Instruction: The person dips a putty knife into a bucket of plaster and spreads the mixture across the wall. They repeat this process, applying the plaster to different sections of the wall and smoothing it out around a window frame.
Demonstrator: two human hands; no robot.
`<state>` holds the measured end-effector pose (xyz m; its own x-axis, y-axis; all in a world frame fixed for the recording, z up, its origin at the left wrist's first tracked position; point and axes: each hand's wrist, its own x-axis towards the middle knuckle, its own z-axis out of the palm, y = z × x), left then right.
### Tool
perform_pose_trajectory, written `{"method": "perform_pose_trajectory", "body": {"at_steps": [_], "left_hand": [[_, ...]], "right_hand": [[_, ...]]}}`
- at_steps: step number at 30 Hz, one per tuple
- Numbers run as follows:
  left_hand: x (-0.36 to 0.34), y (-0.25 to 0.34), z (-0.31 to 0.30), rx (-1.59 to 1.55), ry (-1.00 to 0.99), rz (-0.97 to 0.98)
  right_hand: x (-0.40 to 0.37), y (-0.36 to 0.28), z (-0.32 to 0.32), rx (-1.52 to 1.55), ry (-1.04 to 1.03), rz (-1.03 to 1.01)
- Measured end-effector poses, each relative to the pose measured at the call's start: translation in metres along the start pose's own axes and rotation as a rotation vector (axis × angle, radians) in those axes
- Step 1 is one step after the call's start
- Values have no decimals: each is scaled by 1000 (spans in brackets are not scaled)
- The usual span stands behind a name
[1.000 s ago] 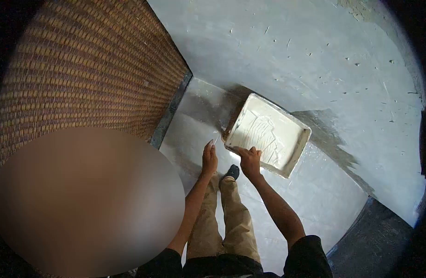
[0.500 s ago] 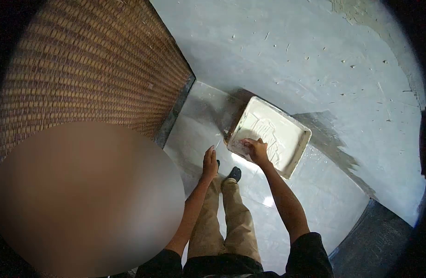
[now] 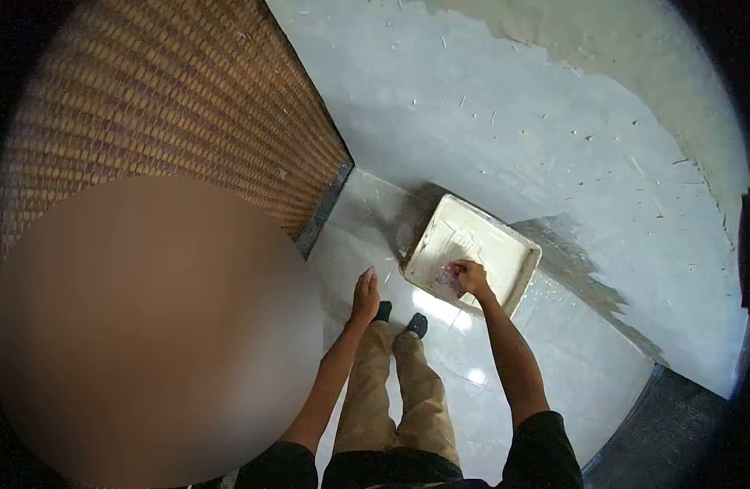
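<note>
My right hand point(image 3: 472, 279) is closed on a small pinkish, see-through tool point(image 3: 448, 279), whose exact kind I cannot make out. It sits over the near left part of a shallow rectangular tray point(image 3: 526, 279). Creamy white paste point(image 3: 499, 254) coats the tray's inside, with ridges and scraped streaks in its middle. My left hand point(image 3: 365, 295) hangs to the left of the tray with fingers stretched out, holding nothing and apart from the tray.
Beyond the tray rises a grey-white wall point(image 3: 440, 98) with small specks and a rougher patch higher up. A woven brown mat point(image 3: 187, 98) covers the left side. Pale shiny tiles point(image 3: 554, 359) form the floor. A dark panel point(image 3: 660, 424) stands at lower right.
My right hand has shifted slightly right within the tray with the pinkish tool, which shows more clearly now. My left hand stays extended. The view has tilted, showing more upper wall.
</note>
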<state>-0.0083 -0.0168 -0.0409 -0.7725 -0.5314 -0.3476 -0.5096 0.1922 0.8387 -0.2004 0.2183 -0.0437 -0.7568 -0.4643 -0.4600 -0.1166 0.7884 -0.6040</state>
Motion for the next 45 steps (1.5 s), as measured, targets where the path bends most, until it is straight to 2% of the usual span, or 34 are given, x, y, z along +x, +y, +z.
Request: {"method": "perform_pose_trajectory", "body": {"at_steps": [5, 8, 9, 13, 16, 18, 23, 25, 27, 30, 35, 43, 44, 45], "left_hand": [[2, 35, -9, 1, 23, 7], [7, 52, -13, -23, 59, 32], [8, 65, -17, -54, 54, 74], [17, 135, -43, -64, 28, 177], [34, 178, -57, -63, 50, 243], [43, 205, -67, -97, 76, 260], [64, 287, -108, -223, 132, 472], [68, 327, -128, -207, 155, 495], [78, 361, -149, -314, 161, 612], [90, 406, -179, -293, 203, 682], [117, 479, -234, -245, 309, 827], [159, 599, -339, -254, 466, 1271], [164, 613, -348, -258, 457, 1276], [170, 628, -360, -239, 502, 1369]], "right_hand": [[-10, 4, -25, 261, 19, -5], [-18, 0, -41, 778, -86, 137], [-25, -7, -50, 747, -53, 71], [-68, -70, -101, 1072, -60, -102], [-87, -116, -141, 1180, -32, -129], [-108, -159, -173, 1344, 12, -276], [-127, -237, -246, 1354, 183, -479], [-129, -261, -275, 1281, 248, -678], [-134, -292, -302, 1260, 300, -727], [-133, -330, -331, 1153, 485, -805], [-134, -395, -366, 1040, 616, -873], [-124, -529, -407, 931, 806, -954], [-120, -541, -413, 880, 843, -988], [-118, -556, -416, 823, 886, -1028]]}}
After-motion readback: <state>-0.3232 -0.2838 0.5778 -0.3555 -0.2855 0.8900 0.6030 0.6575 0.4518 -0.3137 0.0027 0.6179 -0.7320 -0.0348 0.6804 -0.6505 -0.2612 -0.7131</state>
